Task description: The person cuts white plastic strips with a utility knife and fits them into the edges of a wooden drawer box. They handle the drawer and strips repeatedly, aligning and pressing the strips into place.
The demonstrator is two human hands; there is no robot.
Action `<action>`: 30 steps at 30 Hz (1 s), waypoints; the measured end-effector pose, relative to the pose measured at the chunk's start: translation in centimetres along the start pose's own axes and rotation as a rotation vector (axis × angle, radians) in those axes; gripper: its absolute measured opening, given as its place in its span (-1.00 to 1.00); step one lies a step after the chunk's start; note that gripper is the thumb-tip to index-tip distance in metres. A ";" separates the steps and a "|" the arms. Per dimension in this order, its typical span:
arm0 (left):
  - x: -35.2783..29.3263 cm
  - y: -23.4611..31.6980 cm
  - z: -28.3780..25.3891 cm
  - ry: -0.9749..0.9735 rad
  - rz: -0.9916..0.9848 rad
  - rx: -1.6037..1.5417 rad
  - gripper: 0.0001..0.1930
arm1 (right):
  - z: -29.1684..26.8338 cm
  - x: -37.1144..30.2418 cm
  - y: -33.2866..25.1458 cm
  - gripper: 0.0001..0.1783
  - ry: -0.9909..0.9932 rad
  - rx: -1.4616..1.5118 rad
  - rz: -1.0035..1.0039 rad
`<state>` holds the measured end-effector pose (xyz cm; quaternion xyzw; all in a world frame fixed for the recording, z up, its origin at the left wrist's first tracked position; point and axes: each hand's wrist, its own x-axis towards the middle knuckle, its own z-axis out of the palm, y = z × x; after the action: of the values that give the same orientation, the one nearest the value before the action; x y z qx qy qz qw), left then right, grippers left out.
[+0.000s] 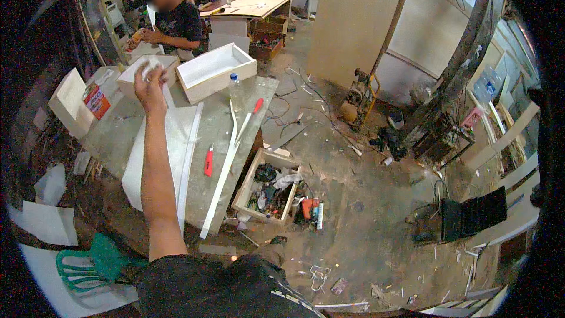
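Observation:
My left hand (149,82) reaches over a shallow wooden box (130,85) at the far side of the workbench (112,135). Its fingers are curled around a blurred, thin white piece (169,95) whose kind I cannot make out. A second wooden box (220,79), white inside, stands tilted to the right of it. Under my forearm lies a white sheet (138,171), with a long white strip (189,165) along its edge. A red utility knife (209,162), narrow white strips (220,191) and a red-handled tool (258,106) lie farther right. My right hand is out of the picture.
A clear bottle (235,91) with a blue cap stands beside the boxes. A person (176,23) works across the bench. Below its right edge, a wooden crate (240,200) of scraps sits near an orange tool (306,208). A green chair (106,259) is at left; cables (288,103) cross the floor.

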<state>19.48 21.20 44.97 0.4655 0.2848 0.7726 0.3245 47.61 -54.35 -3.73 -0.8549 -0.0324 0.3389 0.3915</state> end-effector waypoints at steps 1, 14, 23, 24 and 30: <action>0.4 1.5 2.1 -0.034 0.044 -0.009 -0.56 | -0.5 1.3 -1.0 -0.48 0.008 0.009 0.001; -37.5 -7.2 34.2 -1.138 -0.131 -0.145 -0.71 | -7.7 15.3 -18.6 -0.43 0.130 0.207 -0.218; -62.3 -12.3 44.9 -2.183 -0.318 -0.385 -0.59 | -20.7 32.4 -40.7 -0.42 0.163 0.111 -0.621; -62.1 -13.0 48.2 -2.206 -0.284 -0.489 -0.62 | -22.6 34.8 -42.5 -0.43 0.109 0.113 -0.646; -64.3 -13.6 62.7 -2.188 -0.134 -0.589 -0.66 | -32.3 47.5 -48.8 -0.47 -0.016 0.078 -0.739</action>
<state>102.29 -10.90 25.90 0.7800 -0.3203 -0.0310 0.5368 113.86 -26.27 18.69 -0.7672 -0.3293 0.1823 0.5193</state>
